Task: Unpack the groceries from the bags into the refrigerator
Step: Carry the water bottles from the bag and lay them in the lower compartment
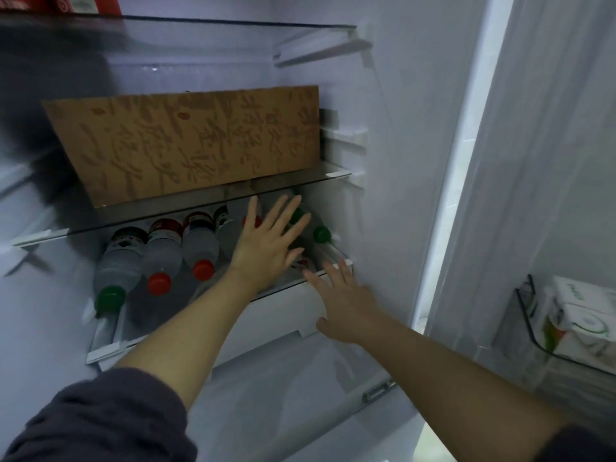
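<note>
Inside the open refrigerator, several plastic water bottles (163,258) lie on their sides on the lower glass shelf (110,348), with red and green caps facing me. My left hand (266,241) reaches over the bottles at the right of the row with fingers spread and straight, holding nothing. My right hand (343,301) hovers at the shelf's right front corner, fingers also spread, empty. A green-capped bottle (321,235) lies just beyond it by the right wall. No grocery bag is in view.
A flat brown cardboard box (186,145) fills the glass shelf above. A higher glass shelf (233,25) carries red packages at the top left. A white drawer front (283,311) sits below the bottle shelf. Door bin (533,335) at right holds white-green cartons (580,321).
</note>
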